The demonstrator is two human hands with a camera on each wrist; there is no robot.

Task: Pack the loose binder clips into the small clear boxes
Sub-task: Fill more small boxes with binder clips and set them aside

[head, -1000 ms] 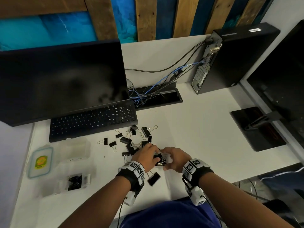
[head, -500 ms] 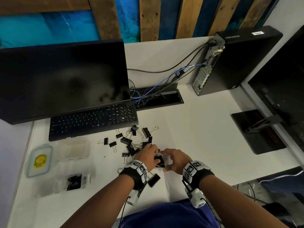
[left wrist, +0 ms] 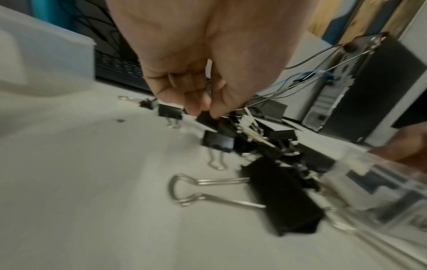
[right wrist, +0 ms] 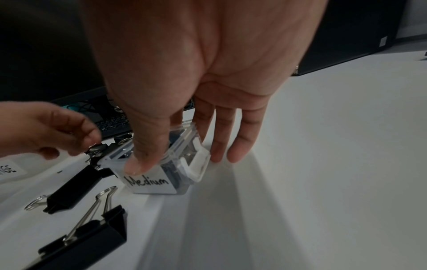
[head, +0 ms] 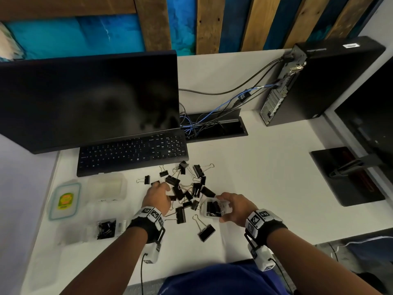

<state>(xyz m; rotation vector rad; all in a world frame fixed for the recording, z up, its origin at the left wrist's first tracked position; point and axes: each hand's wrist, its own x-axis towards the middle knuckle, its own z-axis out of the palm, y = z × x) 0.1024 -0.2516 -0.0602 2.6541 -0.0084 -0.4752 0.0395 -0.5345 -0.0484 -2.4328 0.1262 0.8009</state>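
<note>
Two hands busy: left hand [left wrist: 196, 76] pinches a black binder clip [left wrist: 208, 117] in the pile; right hand [right wrist: 208, 82] grips the clear "Medium" box [right wrist: 157, 175] on the table [right wrist: 323, 182].

The binder clips [head: 187, 194] have matt black bodies with shiny silver wire handles. The small box [right wrist: 161, 169] is clear glossy plastic with a white paper label. The table [head: 265, 177] looks smooth, matt white. At the top of the frame, wood planks [head: 208, 24] show rough grain.

monitor [head: 89, 101] | keyboard [head: 131, 154] | computer tower [head: 323, 79] | cables [head: 204, 122]
</note>
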